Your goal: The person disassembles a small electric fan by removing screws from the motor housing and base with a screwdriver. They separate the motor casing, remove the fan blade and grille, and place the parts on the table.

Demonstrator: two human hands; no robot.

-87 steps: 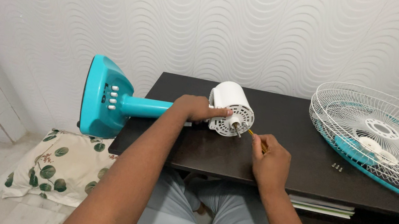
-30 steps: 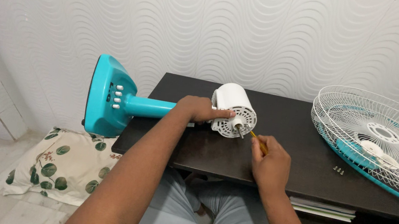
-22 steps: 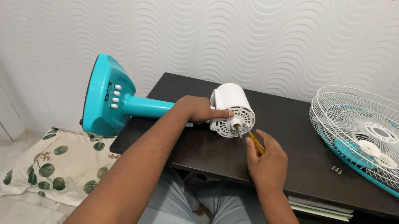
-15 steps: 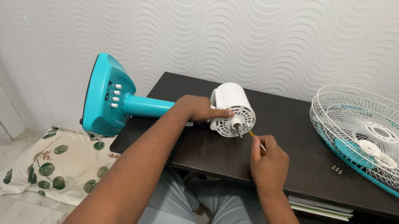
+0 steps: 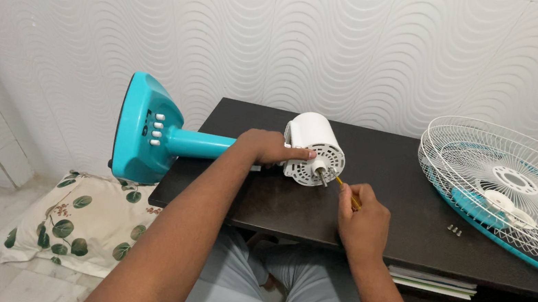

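At far left, a leaf-patterned cushion [image 5: 75, 226] is lying on the floor below the fan's turquoise base [image 5: 142, 129], which is overhanging the edge of the dark table [image 5: 289, 206]. The turquoise stem [image 5: 200, 144] is running rightward from that base to the white motor housing [image 5: 314, 147], which is lying on its side on the table. Your left hand [image 5: 266, 147] is wrapping around the neck where stem meets housing, fingers closed, thumb pressing against the housing's vented face. The metal shaft [image 5: 325, 176] is projecting from that face toward you. Your right hand [image 5: 361, 215] is closing around a yellow-handled screwdriver [image 5: 345, 187], its tip meeting the housing face just beside the shaft. Further right, a few small screws [image 5: 455, 229] are lying loose on the table. At far right, the white wire guard [image 5: 510, 183] is resting over turquoise fan blades [image 5: 474, 200].
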